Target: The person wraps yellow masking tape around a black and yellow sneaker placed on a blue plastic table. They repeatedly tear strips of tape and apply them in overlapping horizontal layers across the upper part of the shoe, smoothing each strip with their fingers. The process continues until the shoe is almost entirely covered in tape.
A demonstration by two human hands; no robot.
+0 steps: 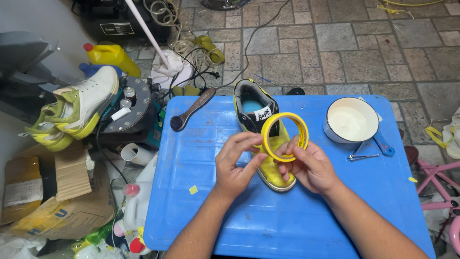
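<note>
A yellow roll of tape (283, 135) is held upright over a blue table (201, 201). My right hand (309, 165) grips the roll from below and behind. My left hand (236, 160) pinches the roll's left edge with thumb and fingertips. Under the roll lies a yellow and black sneaker (261, 124), its toe toward me and partly hidden by my hands.
A white pot with a blue handle (352, 121) and small metal tweezers (362, 157) sit at the table's right. A wooden brush (191, 109) lies at its far left corner. White and yellow-green sneakers (76, 108), cardboard boxes (62, 192), bottles and cables crowd the floor at left.
</note>
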